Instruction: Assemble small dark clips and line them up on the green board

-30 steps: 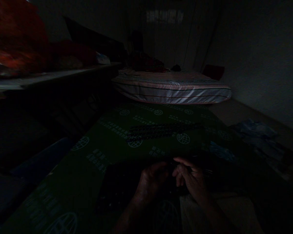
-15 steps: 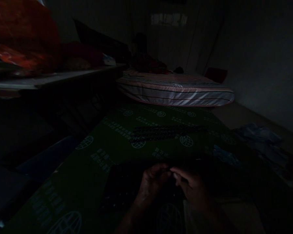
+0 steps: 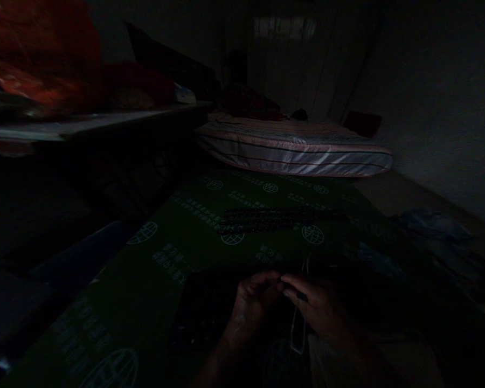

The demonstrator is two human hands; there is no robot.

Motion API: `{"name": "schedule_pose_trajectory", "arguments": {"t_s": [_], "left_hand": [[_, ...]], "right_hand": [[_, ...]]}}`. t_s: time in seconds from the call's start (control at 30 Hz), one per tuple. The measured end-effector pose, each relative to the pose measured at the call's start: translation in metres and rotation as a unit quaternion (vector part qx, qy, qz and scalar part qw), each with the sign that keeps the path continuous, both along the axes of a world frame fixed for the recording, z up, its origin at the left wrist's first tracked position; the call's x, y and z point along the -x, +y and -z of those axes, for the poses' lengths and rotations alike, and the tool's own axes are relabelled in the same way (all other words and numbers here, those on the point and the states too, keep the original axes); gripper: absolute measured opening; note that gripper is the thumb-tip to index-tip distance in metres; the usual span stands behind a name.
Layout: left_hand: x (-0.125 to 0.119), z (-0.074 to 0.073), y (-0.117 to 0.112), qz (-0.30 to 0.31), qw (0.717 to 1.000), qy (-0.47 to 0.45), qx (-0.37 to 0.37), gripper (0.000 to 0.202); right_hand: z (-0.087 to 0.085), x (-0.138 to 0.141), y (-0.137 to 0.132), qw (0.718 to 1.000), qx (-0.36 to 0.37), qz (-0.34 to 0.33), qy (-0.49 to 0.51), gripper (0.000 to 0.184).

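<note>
Head: hands (image 3: 254,300) meet, orange bag (image 3: 52,59) (contents unclear) leftward

Small dark piece (image 3: 280,279) between the hands (image 3: 248,304) (image 3: 322,307), thin pale cord (image 3: 296,351) looped below.

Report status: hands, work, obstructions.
Left hand and right hand close together, fingertips at small dark piece; grip too dark to confirm. Pale loop at right hand. No clear obstruction visible.

Green surface (image 3: 202,245) printed with pale Chinese-looking characters (image 3: 269,254), too dim to read, and round globe emblems (image 3: 312,234). Some characters lie just beyond the left hand (image 3: 253,302), more to its left; one globe lies beyond the right hand (image 3: 317,304).
</note>
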State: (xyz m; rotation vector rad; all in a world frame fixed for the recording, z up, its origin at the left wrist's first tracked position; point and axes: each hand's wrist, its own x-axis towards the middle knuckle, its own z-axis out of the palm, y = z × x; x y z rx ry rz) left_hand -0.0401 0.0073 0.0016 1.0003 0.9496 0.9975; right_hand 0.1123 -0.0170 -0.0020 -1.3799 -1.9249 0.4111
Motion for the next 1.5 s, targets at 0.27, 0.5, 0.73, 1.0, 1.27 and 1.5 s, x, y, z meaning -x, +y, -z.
{"name": "schedule_pose_trajectory", "arguments": {"t_s": [0.27, 0.5, 0.73, 1.0, 1.27, 1.5], "left_hand": [[0.0, 0.003, 0.001, -0.025, 1.0, 0.012, -0.004, 0.016], [-0.001, 0.005, 0.004, -0.033, 0.998, 0.057, 0.018, 0.029], [-0.003, 0.003, 0.003, -0.035, 0.993, 0.113, -0.006, 0.026], [-0.001, 0.002, 0.004, -0.024, 0.988, 0.147, -0.025, 0.022], [-0.001, 0.002, 0.004, -0.016, 0.984, 0.17, -0.05, 0.019], [-0.001, 0.002, 0.004, -0.01, 0.984, 0.171, -0.043, 0.021]], "right_hand": [[-0.01, 0.002, 0.004, 0.998, 0.018, 0.0, -0.068, 0.022], [-0.007, -0.024, 0.03, 0.998, 0.004, 0.026, -0.064, 0.023], [0.016, -0.079, 0.104, 0.973, 0.043, 0.153, -0.167, 0.025], [0.029, -0.087, 0.136, 0.958, 0.093, 0.147, -0.229, 0.025], [0.028, -0.085, 0.146, 0.942, 0.117, 0.148, -0.276, 0.029], [0.027, -0.083, 0.153, 0.935, 0.128, 0.146, -0.297, 0.032]]}}
